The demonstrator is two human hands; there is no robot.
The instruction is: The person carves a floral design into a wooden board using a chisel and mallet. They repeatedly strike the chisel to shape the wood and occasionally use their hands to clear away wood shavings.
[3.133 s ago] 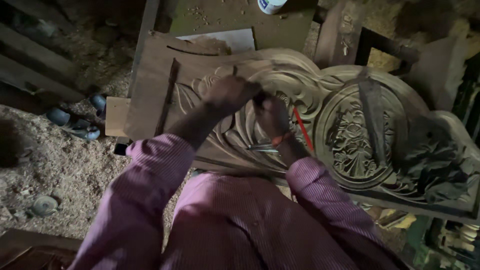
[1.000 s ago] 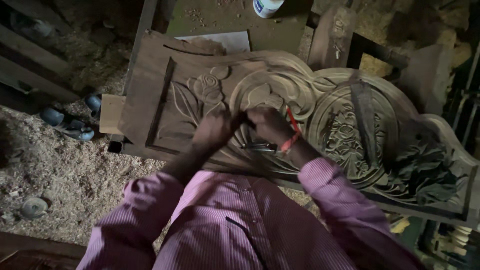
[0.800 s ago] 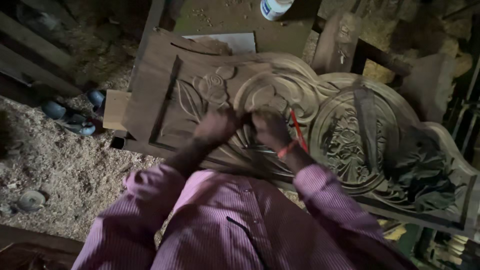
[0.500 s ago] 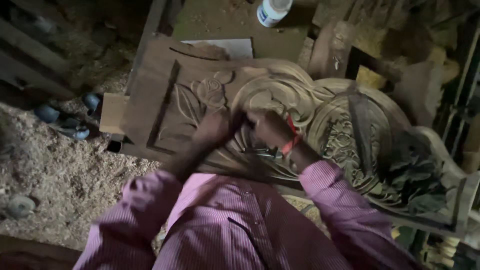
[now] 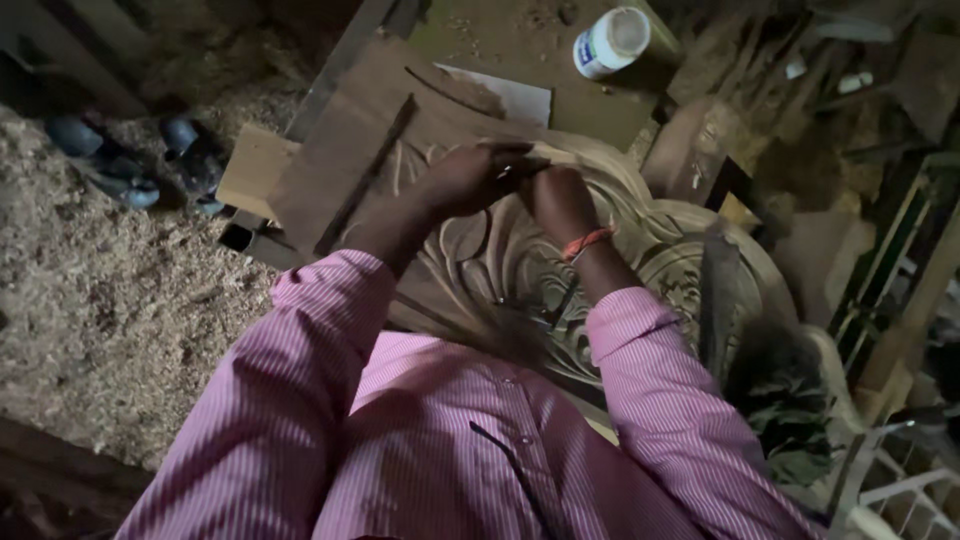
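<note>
In the head view, the left hand and the right hand are seen close together on the top part of the big carved wooden panel, which lies flat in front of the person over the sawdust floor. A moment ago the hands were held lower down, near the middle of the carving; now they have been moved up toward its curved top edge. So the work seems to have been shifted to a new spot on the same flower pattern. The left grip is curled shut around something small and thin, maybe a carving tool, but it cannot be told for sure in the dim light. The right grip is bent in beside it, and whether anything is pinched cannot be told. An orange band is worn on the right wrist. A white jar is seen standing far up on a board, well apart from the hands. Blue sandals are left on the sawdust.
</note>
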